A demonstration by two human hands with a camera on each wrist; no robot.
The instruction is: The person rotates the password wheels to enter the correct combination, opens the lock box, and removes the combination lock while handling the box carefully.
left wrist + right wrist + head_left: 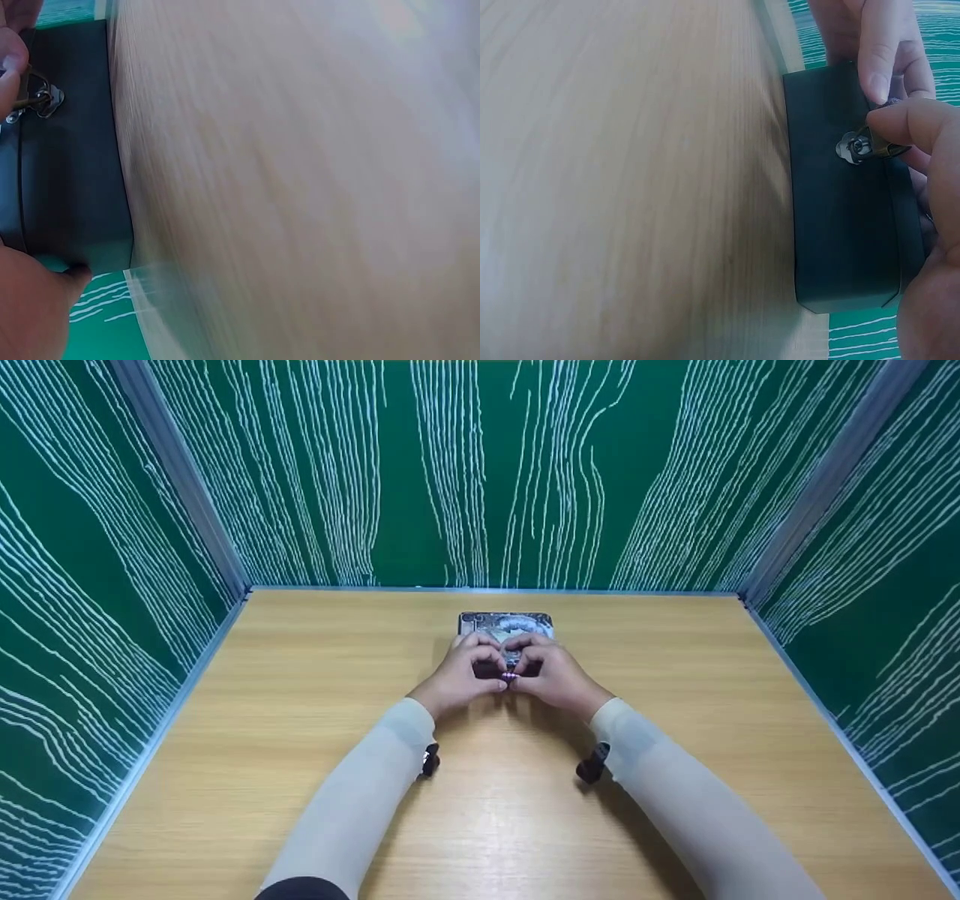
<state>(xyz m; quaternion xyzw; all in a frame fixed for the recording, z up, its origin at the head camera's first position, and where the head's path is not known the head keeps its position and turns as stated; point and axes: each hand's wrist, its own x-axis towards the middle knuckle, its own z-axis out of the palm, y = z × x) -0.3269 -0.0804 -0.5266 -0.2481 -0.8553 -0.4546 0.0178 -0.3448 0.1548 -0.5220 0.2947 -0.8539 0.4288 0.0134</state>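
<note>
A dark box with a patterned lid (pixel 525 624) stands on the table, its dark front panel (pixel 840 217) facing the person. On that front sits a small metal clasp (pixel 853 148) with a loop. The right hand (pixel 559 675) has its thumb and forefinger curled in and pinches the clasp's loop part. From the other side, the left hand (pixel 461 675) brings its curled thumb and forefinger to the same spot, pinching at a small shiny purplish piece (pixel 509 676) by the clasp. Fingers partly hide the clasp (pixel 49 100) in the left wrist view.
The wooden table (pixel 300 660) spreads around the box. Green walls (pixel 390 495) with white wavy lines enclose the back and sides, joined by grey metal posts (pixel 187 472). Dark wrist devices (pixel 592 763) sit on both sleeves.
</note>
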